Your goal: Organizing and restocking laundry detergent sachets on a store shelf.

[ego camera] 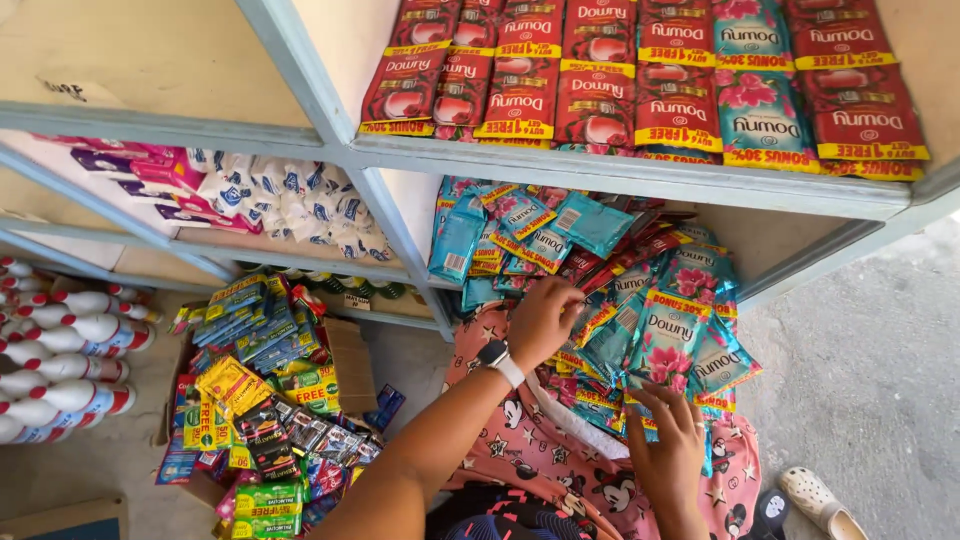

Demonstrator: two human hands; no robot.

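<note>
With 2 rows of red foil sachets (600,75) already lined along the pale blue wooden shelf's (620,172) front edge, the left hand (543,322) and right hand (668,440) each pinch teal foil sachets (660,335) heaped unsorted in the person's pink lap (520,450).

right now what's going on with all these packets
A person is sorting through a heap of teal and red sachets piled on a pale blue shelf. The left hand, with a watch at the wrist, lies on the heap. The right hand has its fingers at a teal sachet with pink flowers. Red sachets lie in rows on the shelf above.
</note>
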